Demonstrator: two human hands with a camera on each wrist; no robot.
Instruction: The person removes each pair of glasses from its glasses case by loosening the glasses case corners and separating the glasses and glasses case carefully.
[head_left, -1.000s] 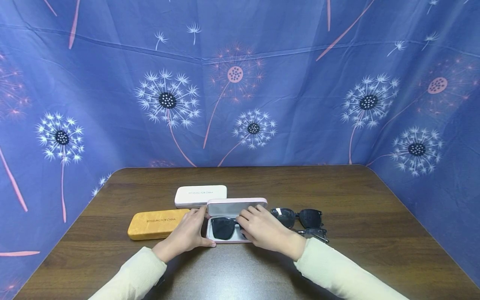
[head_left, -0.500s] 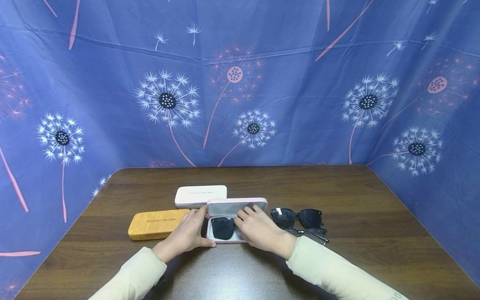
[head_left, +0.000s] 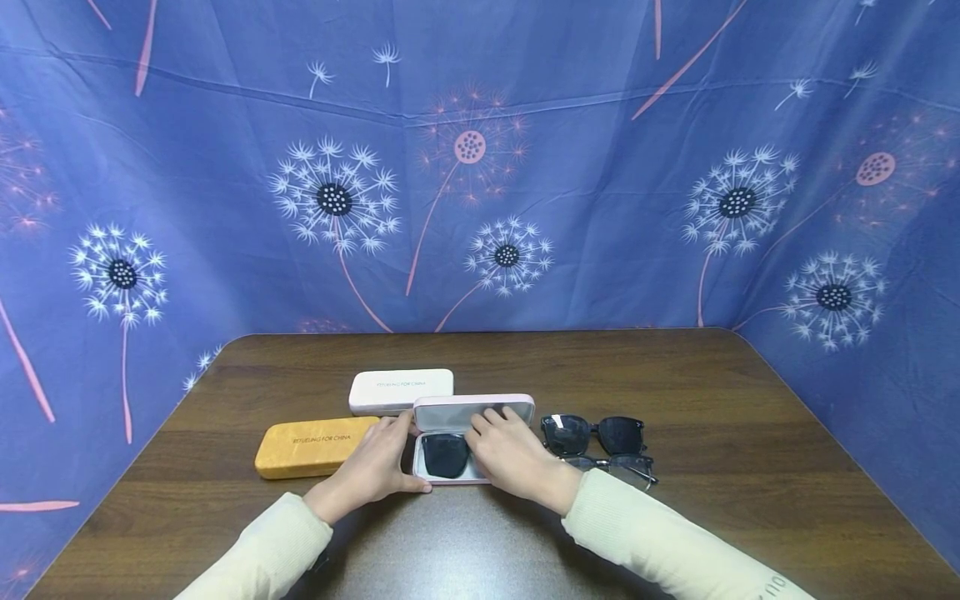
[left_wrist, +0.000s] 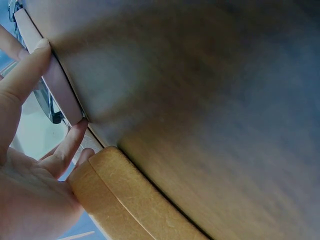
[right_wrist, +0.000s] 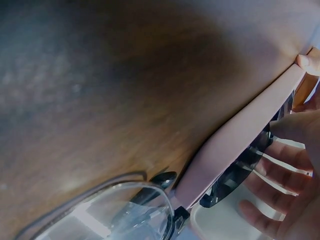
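An open pink glasses case [head_left: 480,481] with a pale lining lies mid-table, its lid tipped back. Inside it sits a pair of black sunglasses [head_left: 446,457], one lens showing in the head view. My left hand [head_left: 375,467] holds the left end of the case, thumb along the front wall; in the left wrist view a finger touches its corner. With my right hand [head_left: 517,457] I pinch the sunglasses near the bridge; the right wrist view shows the thumb there and the other fingers spread behind the frame. That hand covers the right lens in the head view.
A yellow glasses case [head_left: 311,450] lies shut at the left, close to my left hand. Behind it is a white glasses case [head_left: 401,392]. To the right are black sunglasses [head_left: 622,435] and clear-lensed glasses [head_left: 630,473]. A blue patterned cloth [head_left: 600,208] hangs behind the table.
My right hand has shifted slightly left over the case, covering the bridge of the sunglasses. More of the clear-lensed glasses shows beside it. The left hand and case stay in place.
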